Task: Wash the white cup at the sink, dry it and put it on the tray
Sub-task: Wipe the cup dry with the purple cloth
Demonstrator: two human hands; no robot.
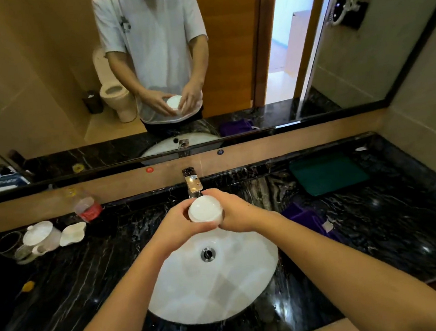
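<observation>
At the centre of the frame both hands are gripping the white cup (205,208) over the sink (221,290), just below the tap (192,183): the left hand (180,227) is curling around its left side and the right hand (232,211) is wrapping its right side, fingers closed on it. The cup is lying tilted (whether the pale round face toward the camera is its mouth or base is unclear). The dark green tray (328,173) is sitting at upper right on the black marble counter (65,295), a purple cloth (304,220) lying nearer the sink

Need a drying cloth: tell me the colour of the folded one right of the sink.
Purple cloth; the head view shows it best.
</observation>
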